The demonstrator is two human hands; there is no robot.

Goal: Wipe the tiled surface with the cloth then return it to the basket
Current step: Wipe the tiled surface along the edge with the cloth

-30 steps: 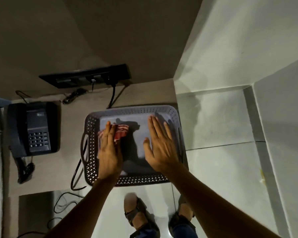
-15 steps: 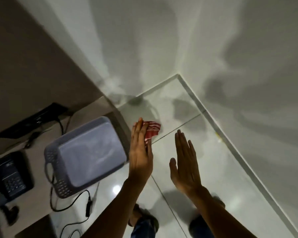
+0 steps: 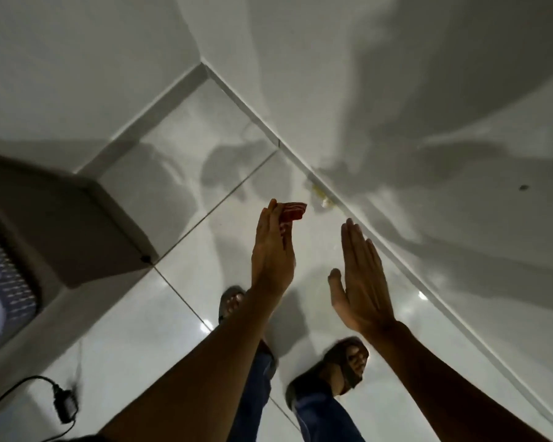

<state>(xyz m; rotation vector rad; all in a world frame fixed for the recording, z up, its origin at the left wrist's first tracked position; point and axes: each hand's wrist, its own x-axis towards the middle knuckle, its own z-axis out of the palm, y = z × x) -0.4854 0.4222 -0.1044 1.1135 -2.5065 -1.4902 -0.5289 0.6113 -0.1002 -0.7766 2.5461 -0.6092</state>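
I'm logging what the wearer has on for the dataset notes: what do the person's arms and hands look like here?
Both forearms are bare, with no sleeves in view. The left hand and right hand wear no gloves; no rings, watch or bracelets show, though the picture is dim and slightly blurred. Lower down, the person wears blue jeans and dark open-toed sandals.

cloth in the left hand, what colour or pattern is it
Red with pale stripes. The cloth sticks out past the left hand in the head view.
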